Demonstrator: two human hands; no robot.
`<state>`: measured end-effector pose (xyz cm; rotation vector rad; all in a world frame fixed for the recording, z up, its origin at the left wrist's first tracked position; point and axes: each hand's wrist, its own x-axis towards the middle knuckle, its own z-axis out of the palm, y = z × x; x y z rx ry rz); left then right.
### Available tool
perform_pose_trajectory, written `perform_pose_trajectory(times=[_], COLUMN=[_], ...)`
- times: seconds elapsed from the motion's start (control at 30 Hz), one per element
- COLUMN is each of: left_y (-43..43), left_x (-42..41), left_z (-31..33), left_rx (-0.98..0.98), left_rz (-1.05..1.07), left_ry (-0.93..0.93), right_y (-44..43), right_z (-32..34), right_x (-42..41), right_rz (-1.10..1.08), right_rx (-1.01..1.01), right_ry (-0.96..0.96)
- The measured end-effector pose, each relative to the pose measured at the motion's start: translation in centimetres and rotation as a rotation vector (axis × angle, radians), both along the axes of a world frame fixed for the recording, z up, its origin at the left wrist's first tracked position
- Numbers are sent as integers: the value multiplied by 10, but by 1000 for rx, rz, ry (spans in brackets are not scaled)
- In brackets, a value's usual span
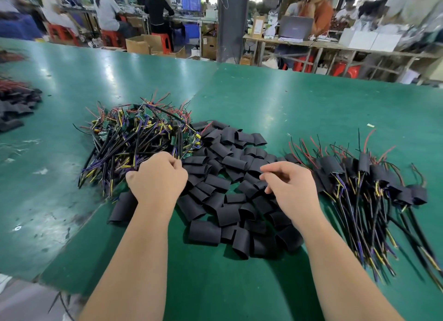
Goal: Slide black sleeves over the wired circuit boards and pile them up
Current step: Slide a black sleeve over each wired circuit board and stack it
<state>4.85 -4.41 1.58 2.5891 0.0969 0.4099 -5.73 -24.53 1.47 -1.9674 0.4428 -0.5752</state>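
Observation:
A tangled heap of bare wired circuit boards [136, 138] lies at centre left on the green table [263, 100]. A spread of loose black sleeves [230, 167] fills the middle. On the right lies a pile of sleeved boards [364, 176] with their wires trailing toward me. My left hand [157, 176] rests at the near edge of the bare-board heap, fingers curled in, pinching wires of one board. My right hand [290, 186] hovers over the sleeves with its fingers spread and nothing in it.
More dark sleeves and red wires [16, 104] sit at the far left edge. A seam runs across the green mat [203, 88]. Beyond the table, several people sit at benches, and a grey pillar [233, 20] stands behind.

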Motion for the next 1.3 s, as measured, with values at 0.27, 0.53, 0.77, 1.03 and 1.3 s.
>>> perform_pose_trajectory(times=[0.27,0.53,0.77,1.03,1.3], left_y=[-11,-13,-16,-14,-35], left_x=[-3,-2,-9,-15,-34], left_z=[1,5,3,3,9], left_rx=[52,-592,-344,-102,-241], left_rz=[-219,-435,-674,-657,-860], left_ry=[-14,-338,-381,-307,-336], right_y=[-1,-1,2,-10,8], right_z=[-2,2,7,13,5], right_x=[0,-2,-4,-1,3], right_rz=[-26,-20,432,209,280], right_rx=[17,175,889,932,706], right_ry=[15,-6,-230,-456,-360])
